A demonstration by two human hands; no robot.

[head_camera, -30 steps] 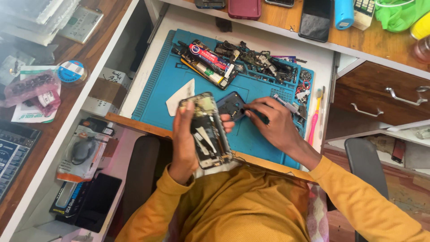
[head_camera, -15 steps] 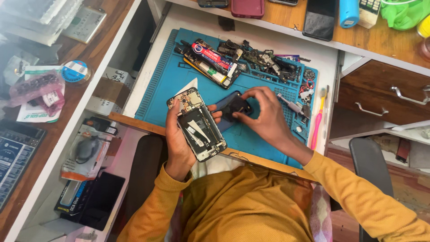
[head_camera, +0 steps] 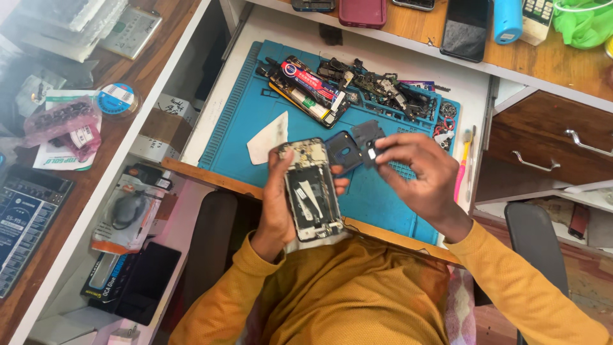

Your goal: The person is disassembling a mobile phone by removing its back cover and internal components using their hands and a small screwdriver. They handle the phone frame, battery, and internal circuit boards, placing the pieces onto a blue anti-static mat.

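Left hand (head_camera: 278, 211) grips the opened phone (head_camera: 311, 190), long axis running near to far over the blue mat (head_camera: 246, 124). Right hand (head_camera: 418, 176) pinches a small dark cover plate (head_camera: 368, 137) just right of the phone's far end.

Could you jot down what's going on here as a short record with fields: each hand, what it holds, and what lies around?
Left hand: grips an opened smartphone with its back off and insides showing, held upright above the desk edge.
Right hand: pinches a small dark flat plastic cover piece at its fingertips, beside the phone's top.
Work surface: blue rubber repair mat.
On the mat: white triangular plastic pick; heap of dark phone parts along the far edge.
Right of the mat: pink-handled brush.
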